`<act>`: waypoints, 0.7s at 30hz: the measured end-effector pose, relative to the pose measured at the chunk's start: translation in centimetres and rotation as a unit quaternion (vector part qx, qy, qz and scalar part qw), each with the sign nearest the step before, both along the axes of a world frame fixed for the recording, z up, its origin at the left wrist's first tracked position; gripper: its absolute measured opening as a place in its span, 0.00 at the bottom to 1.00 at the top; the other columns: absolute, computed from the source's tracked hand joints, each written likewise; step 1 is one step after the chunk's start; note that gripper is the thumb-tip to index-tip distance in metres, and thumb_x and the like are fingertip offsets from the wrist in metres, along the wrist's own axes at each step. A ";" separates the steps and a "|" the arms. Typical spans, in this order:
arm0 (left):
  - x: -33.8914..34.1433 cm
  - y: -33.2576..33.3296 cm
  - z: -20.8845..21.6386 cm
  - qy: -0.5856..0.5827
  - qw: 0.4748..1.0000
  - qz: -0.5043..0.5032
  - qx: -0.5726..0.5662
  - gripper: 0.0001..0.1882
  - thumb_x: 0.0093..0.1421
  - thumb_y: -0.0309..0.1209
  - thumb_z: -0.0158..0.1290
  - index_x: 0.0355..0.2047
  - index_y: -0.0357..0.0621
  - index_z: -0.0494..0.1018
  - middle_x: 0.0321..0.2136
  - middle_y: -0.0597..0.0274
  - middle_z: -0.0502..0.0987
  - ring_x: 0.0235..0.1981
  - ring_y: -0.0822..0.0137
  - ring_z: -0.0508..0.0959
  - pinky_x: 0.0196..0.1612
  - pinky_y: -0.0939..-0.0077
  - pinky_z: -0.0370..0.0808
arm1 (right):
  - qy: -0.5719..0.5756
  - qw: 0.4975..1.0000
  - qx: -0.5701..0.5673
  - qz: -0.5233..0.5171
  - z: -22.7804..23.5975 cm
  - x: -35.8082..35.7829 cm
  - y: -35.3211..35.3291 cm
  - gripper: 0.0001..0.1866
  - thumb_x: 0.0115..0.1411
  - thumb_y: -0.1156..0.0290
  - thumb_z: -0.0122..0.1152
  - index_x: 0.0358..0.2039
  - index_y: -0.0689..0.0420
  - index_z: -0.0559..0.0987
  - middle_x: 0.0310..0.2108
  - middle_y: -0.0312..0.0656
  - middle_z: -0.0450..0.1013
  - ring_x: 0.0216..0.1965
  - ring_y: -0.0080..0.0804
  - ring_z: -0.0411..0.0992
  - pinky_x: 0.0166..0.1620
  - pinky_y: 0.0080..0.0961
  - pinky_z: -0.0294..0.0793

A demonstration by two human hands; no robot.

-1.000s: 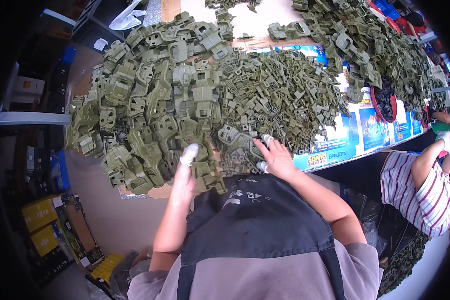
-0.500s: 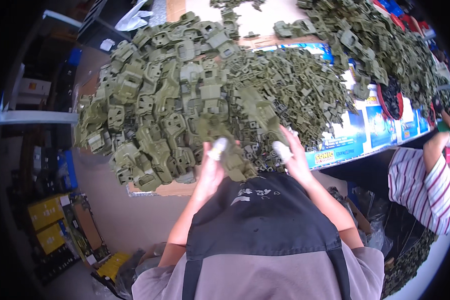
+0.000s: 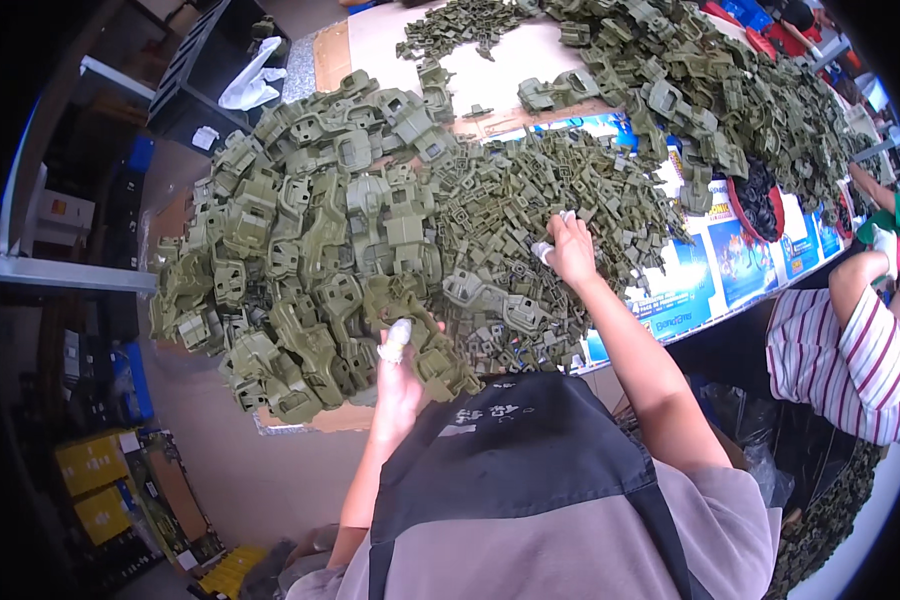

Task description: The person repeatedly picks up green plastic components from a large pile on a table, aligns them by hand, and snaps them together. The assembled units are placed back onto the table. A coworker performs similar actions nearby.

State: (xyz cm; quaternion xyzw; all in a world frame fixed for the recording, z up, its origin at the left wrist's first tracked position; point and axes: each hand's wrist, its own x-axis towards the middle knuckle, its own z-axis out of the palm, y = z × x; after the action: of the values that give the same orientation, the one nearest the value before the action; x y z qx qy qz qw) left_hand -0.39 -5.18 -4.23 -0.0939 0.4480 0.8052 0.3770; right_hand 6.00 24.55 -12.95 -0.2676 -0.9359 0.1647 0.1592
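My left hand (image 3: 394, 378) is closed round one end of an olive-green plastic vehicle body shell (image 3: 436, 366), held tilted just above the table's near edge. White coverings wrap some of its fingertips. Farther out, my right hand (image 3: 571, 252) reaches into a heap of small olive-green plastic parts (image 3: 530, 190), its fingers bent together. Anything between those fingers is too small to make out. Another body shell (image 3: 520, 311) lies on the small parts between my hands. Stacked rows of similar shells (image 3: 310, 235) cover the table on the left.
More green parts (image 3: 710, 85) are piled at the far right, near a red-rimmed container (image 3: 756, 205) of dark pieces. Printed blue sheets (image 3: 685, 285) cover the right table edge. A person in a striped shirt (image 3: 835, 350) works at right. A metal rail (image 3: 75, 273) stands left.
My right hand has moved away from a shell near my body, out to the small parts. My left hand has shifted left and nearer me with its shell. The view has shifted slightly.
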 end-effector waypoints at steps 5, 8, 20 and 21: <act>0.2 -0.1 -1.0 -0.105 0.994 -0.015 -0.001 0.22 0.56 0.44 0.48 0.44 0.40 0.69 0.36 0.55 0.76 0.36 0.62 0.77 0.36 0.67 0.76 | 0.031 0.955 -0.266 0.125 9.4 3.6 -4.5 0.10 0.50 0.74 0.60 0.32 0.59 0.70 0.29 0.46 0.72 0.30 0.43 0.73 0.33 0.33 0.71; 0.7 1.9 -1.3 -0.081 0.994 -0.080 0.002 0.21 0.56 0.43 0.49 0.44 0.40 0.69 0.35 0.56 0.76 0.37 0.62 0.77 0.37 0.66 0.76 | 0.070 0.895 -0.347 0.270 13.9 7.2 -8.7 0.11 0.52 0.72 0.61 0.37 0.56 0.75 0.35 0.42 0.74 0.39 0.40 0.74 0.41 0.29 0.73; 1.8 2.9 -0.1 -0.153 0.968 -0.201 -0.007 0.21 0.59 0.44 0.49 0.47 0.45 0.62 0.34 0.52 0.75 0.33 0.59 0.78 0.36 0.63 0.78 | -0.113 0.900 -0.201 0.370 15.8 8.4 -10.7 0.18 0.43 0.80 0.52 0.37 0.58 0.77 0.25 0.44 0.70 0.28 0.44 0.74 0.30 0.36 0.75; 2.2 2.9 0.1 -0.132 0.971 -0.196 -0.040 0.21 0.59 0.47 0.47 0.46 0.45 0.66 0.33 0.50 0.77 0.31 0.58 0.79 0.36 0.63 0.78 | -0.110 0.901 -0.202 0.369 15.5 8.6 -10.7 0.17 0.43 0.81 0.52 0.37 0.58 0.77 0.25 0.45 0.70 0.27 0.44 0.74 0.30 0.36 0.75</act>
State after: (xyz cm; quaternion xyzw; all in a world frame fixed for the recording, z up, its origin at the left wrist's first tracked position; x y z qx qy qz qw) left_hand 1.78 -2.23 -4.09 -0.1247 0.4355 0.6775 0.5794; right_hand 14.56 13.82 2.57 0.0543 -0.9259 0.3663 -0.0746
